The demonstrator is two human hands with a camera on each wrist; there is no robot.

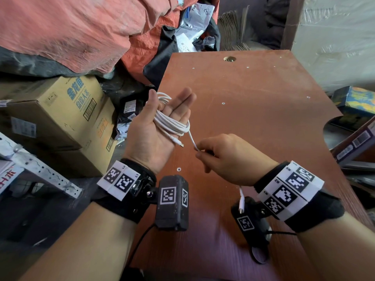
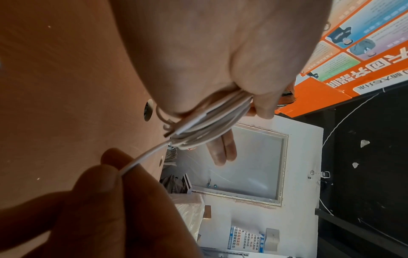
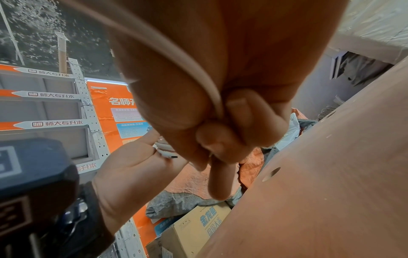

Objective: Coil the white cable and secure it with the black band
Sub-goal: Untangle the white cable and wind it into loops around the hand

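The white cable (image 1: 172, 123) is wound in several loops round my left hand (image 1: 174, 110), which is held palm up over the table's left edge with its fingers straight. One plug (image 1: 179, 144) lies on the palm. My right hand (image 1: 203, 153) pinches the free strand just right of the coil. The tail runs through the fist and hangs below it, ending in a second plug (image 1: 240, 207). In the left wrist view the coil (image 2: 209, 122) crosses under the thumb. The right wrist view shows the strand (image 3: 176, 52) entering my curled fingers (image 3: 220, 132). No black band plainly shows.
A brown table (image 1: 253, 110) with screw holes lies under both hands. Cardboard boxes (image 1: 67, 110) stand at the left under an orange tarp (image 1: 71, 27) and dark bags. More boxes (image 1: 355, 142) lean at the table's right edge.
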